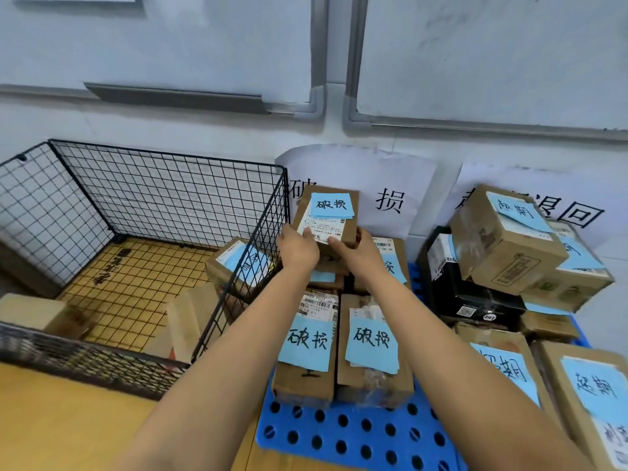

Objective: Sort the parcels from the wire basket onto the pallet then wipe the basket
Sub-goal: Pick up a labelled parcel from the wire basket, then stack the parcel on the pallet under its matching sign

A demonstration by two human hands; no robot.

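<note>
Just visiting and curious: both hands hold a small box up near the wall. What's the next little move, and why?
Probably lower the box onto the stack just beneath and let go. The left hand and right hand hold it over the left side of the pallet, where the blue notes match its own and the wall sign behind.
</note>
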